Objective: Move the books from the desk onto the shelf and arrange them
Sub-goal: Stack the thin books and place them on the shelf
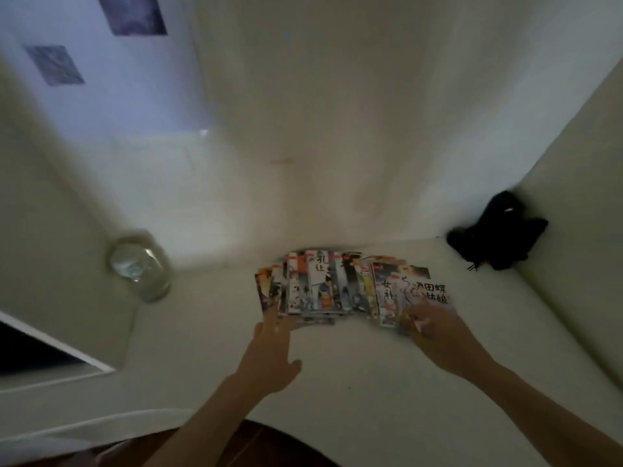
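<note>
1. Lying fanned and overlapped on the white table [354, 365], hard against the back wall, a row of thin illustrated booklets [347, 286] spreads out with covers up.
2. At the left end, the left hand [269, 362] reaches with fingers straight, its fingertips touching the outermost booklet; that grip holds nothing.
3. At the right end, the right hand [438, 335] has its fingers curled at the near edge of the white-covered booklet [426, 293]; blur leaves me unable to tell whether it pinches the cover or only rests there.
4. These look light, thin and floppy, with glossy covers likely to slide over one another, so a loose fan would probably spill if lifted by one end.
5. Squaring the fan into one stack between both palms, then clamping across the spines or both long edges, looks the safest hold.
6. A glass jar [140, 266] stands well to the left; a black bundle [499, 234] sits in the right corner.
</note>
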Action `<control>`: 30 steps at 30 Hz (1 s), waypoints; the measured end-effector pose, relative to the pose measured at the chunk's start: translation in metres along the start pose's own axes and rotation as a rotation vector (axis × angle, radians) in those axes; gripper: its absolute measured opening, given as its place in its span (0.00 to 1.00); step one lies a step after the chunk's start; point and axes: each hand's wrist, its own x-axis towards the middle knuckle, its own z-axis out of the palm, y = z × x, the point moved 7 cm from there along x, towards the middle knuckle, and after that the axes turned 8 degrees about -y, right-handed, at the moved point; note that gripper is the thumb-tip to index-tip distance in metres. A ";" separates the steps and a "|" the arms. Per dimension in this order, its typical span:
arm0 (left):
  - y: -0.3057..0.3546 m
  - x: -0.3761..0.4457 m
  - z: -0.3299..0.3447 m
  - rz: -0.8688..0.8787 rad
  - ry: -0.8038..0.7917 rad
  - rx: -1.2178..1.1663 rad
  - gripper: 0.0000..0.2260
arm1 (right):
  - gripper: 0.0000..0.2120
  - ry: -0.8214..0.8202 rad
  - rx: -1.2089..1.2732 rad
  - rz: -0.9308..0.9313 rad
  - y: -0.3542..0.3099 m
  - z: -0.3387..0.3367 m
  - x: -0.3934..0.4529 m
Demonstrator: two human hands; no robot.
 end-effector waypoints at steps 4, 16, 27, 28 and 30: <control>0.019 0.040 0.053 -0.034 -0.019 -0.173 0.33 | 0.19 -0.043 0.071 0.270 0.096 0.022 -0.007; 0.077 0.172 0.039 0.141 0.268 -0.228 0.24 | 0.50 0.099 0.330 0.679 0.199 0.028 0.099; 0.056 0.200 0.035 -0.220 0.207 -0.252 0.36 | 0.52 0.181 0.303 0.691 0.164 0.059 0.149; 0.057 0.201 0.033 -0.232 0.245 -0.280 0.38 | 0.58 0.196 0.323 0.660 0.161 0.057 0.153; 0.058 0.203 0.028 -0.271 0.301 -0.390 0.41 | 0.61 0.146 0.387 0.655 0.164 0.063 0.163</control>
